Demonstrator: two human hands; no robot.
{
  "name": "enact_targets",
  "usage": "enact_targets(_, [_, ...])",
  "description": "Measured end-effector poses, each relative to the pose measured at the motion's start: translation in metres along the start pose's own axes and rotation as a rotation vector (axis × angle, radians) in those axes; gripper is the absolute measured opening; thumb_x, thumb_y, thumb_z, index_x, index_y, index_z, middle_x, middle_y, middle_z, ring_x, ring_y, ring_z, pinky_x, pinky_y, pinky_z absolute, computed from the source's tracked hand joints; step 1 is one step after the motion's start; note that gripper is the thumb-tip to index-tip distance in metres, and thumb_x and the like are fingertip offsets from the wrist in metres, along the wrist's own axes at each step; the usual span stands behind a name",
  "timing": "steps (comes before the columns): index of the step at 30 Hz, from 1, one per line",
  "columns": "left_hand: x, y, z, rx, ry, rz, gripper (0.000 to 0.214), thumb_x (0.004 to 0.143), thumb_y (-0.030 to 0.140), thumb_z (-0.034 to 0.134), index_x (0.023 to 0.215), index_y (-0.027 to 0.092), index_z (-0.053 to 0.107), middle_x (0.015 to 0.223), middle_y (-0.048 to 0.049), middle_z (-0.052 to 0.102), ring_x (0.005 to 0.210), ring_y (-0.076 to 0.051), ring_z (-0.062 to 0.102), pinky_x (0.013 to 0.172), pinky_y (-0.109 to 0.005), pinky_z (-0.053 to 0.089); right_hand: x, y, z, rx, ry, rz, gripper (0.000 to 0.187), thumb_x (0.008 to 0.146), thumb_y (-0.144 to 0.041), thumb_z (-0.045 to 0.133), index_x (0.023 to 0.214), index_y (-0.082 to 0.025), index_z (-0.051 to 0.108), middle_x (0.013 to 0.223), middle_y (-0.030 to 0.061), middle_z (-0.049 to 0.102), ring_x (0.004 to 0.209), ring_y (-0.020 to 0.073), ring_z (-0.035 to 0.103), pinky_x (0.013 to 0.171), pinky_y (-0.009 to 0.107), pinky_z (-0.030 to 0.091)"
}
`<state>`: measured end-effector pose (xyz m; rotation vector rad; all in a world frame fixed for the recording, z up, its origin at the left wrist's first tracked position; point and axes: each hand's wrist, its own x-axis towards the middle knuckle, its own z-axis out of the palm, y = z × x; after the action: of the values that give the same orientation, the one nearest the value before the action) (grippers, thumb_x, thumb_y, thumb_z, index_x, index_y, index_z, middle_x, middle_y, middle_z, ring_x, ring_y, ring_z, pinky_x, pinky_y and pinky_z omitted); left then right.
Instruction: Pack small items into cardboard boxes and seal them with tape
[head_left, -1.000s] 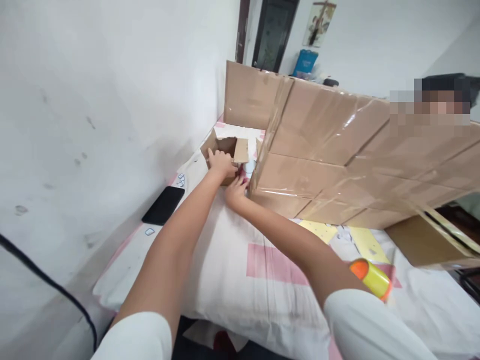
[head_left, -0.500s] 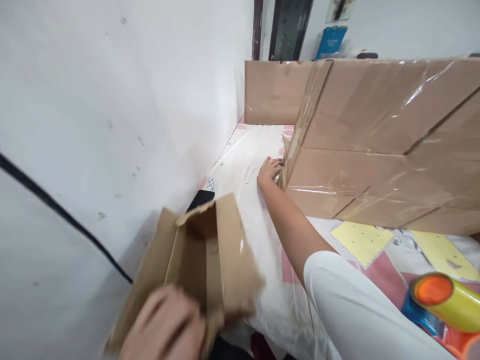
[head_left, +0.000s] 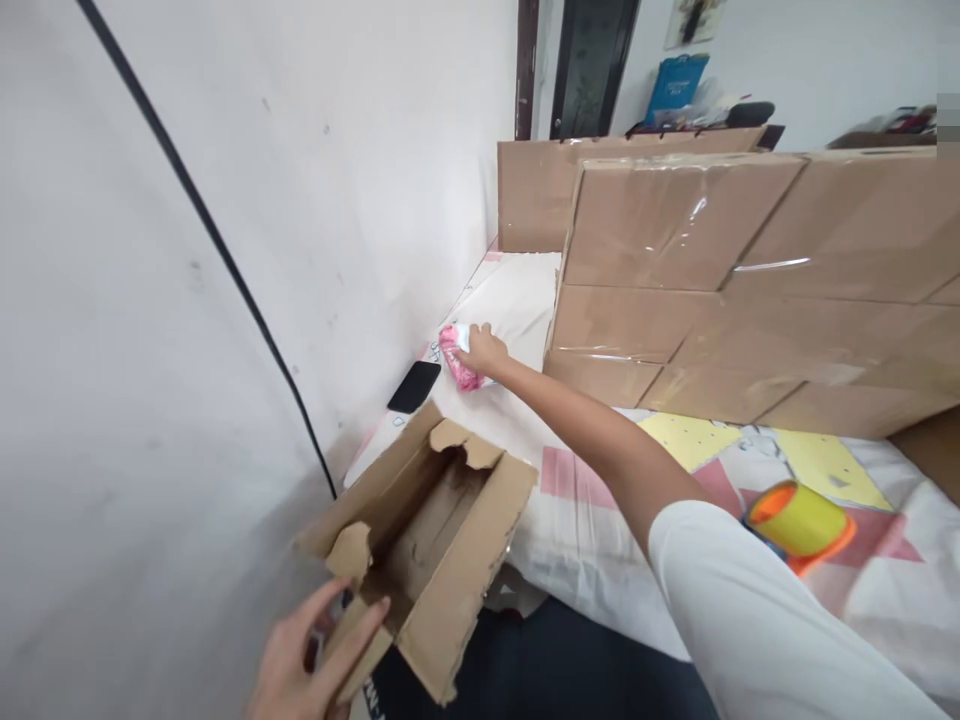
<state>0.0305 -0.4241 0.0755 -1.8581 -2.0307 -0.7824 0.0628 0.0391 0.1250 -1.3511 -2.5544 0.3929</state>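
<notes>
At the lower left, my left hand (head_left: pixel 311 655) grips the near end flap of an open cardboard box (head_left: pixel 457 560). The box is tilted, its torn flaps stand up, and I see nothing inside its visible part. My right hand (head_left: pixel 484 350) reaches out across the bed and is closed on a pink and white packet (head_left: pixel 463 368), held low over the sheet. The fingers cover part of the packet. Beside it, close to the wall, lies a black phone (head_left: pixel 414 387).
A large taped cardboard panel (head_left: pixel 690 320) stands across the bed on the right. A white wall (head_left: pixel 187 480) with a black cable (head_left: pixel 217 250) bounds the left. Yellow and orange rolls of tape (head_left: pixel 802 520) lie on the patterned sheet (head_left: pixel 585 530).
My right hand has come left from the cardboard panel's edge and now holds the pink and white packet. The box has turned and shifted right, with my left hand on its end flap.
</notes>
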Motion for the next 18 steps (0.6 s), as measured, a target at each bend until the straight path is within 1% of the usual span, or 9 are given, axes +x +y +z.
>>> enact_targets(2, [0.002,-0.001,0.003,-0.162,0.068,-0.039,0.041,0.087,0.013,0.053,0.109,0.036,0.079,0.130,-0.0075,0.063,0.107,-0.023,0.067,0.078,-0.032,0.059,-0.031,-0.004,-0.029,0.044,0.032,-0.200,0.068,0.095,-0.064,0.053,0.141,-0.014,0.047,0.134,0.0187,0.051,0.109,0.0309,0.064,0.097,0.046,0.054])
enact_targets(5, [0.017,0.007,0.019,-0.437,0.167,-0.134,0.029,0.090,0.012,0.058,0.095,0.030,0.080,0.131,-0.0060,0.063,0.112,-0.022,0.067,0.091,-0.033,0.059,-0.088,0.006,-0.095,0.106,0.208,-0.580,0.078,0.097,-0.069,0.047,0.150,-0.014,0.035,0.134,0.0186,0.048,0.113,0.0334,0.061,0.098,0.054,0.053])
enact_targets(8, [0.040,0.021,0.045,-0.680,0.228,-0.199,0.018,0.091,0.018,0.064,0.087,0.026,0.081,0.132,-0.0070,0.064,0.114,-0.023,0.068,0.100,-0.036,0.058,-0.163,0.025,-0.163,0.090,0.398,-0.885,0.084,0.097,-0.072,0.044,0.158,-0.020,0.021,0.141,0.0162,0.043,0.128,0.0350,0.052,0.105,0.059,0.049])
enact_targets(10, [0.053,0.033,0.065,-0.811,0.216,-0.220,0.017,0.091,0.023,0.065,0.085,0.024,0.081,0.133,-0.0078,0.065,0.122,-0.026,0.066,0.107,-0.040,0.055,-0.219,0.039,-0.190,0.045,0.524,-1.045,0.085,0.096,-0.070,0.048,0.162,-0.027,0.017,0.141,0.0133,0.042,0.133,0.0339,0.049,0.108,0.055,0.047])
enact_targets(12, [0.062,0.044,0.082,-0.893,0.213,-0.230,0.015,0.090,0.027,0.067,0.084,0.024,0.081,0.130,-0.0088,0.067,0.124,-0.028,0.066,0.109,-0.043,0.054,-0.270,0.053,-0.192,0.001,0.599,-1.175,0.084,0.097,-0.063,0.054,0.163,-0.030,0.015,0.138,0.0127,0.046,0.130,0.0315,0.051,0.106,0.047,0.050])
enact_targets(13, [0.064,0.050,0.090,-0.915,0.223,-0.233,0.014,0.089,0.029,0.069,0.085,0.024,0.081,0.129,-0.0094,0.068,0.123,-0.028,0.066,0.108,-0.043,0.055,-0.291,0.058,-0.185,-0.029,0.580,-1.216,0.082,0.098,-0.059,0.054,0.164,-0.029,0.017,0.135,0.0133,0.049,0.126,0.0309,0.054,0.102,0.045,0.052])
enact_targets(15, [0.066,0.058,0.101,-0.935,0.256,-0.236,0.012,0.086,0.031,0.072,0.086,0.024,0.081,0.128,-0.0104,0.069,0.122,-0.029,0.067,0.105,-0.044,0.057,-0.317,0.067,-0.160,-0.101,0.403,-1.197,0.073,0.100,-0.052,0.052,0.163,-0.026,0.025,0.132,0.0157,0.054,0.118,0.0310,0.059,0.095,0.046,0.055])
enact_targets(16, [0.066,0.061,0.105,-0.941,0.267,-0.230,0.012,0.085,0.032,0.073,0.087,0.024,0.081,0.128,-0.0106,0.070,0.122,-0.029,0.067,0.105,-0.045,0.057,-0.321,0.070,-0.145,-0.117,0.276,-1.137,0.068,0.101,-0.050,0.051,0.161,-0.024,0.030,0.132,0.0167,0.056,0.116,0.0308,0.060,0.093,0.046,0.056])
enact_targets(18, [0.064,0.064,0.110,-0.962,0.281,-0.214,0.012,0.082,0.033,0.075,0.085,0.023,0.081,0.129,-0.0106,0.070,0.122,-0.030,0.067,0.105,-0.047,0.056,-0.316,0.070,-0.119,-0.071,0.030,-0.991,0.062,0.101,-0.046,0.053,0.157,-0.023,0.040,0.136,0.0169,0.056,0.118,0.0295,0.059,0.095,0.046,0.055])
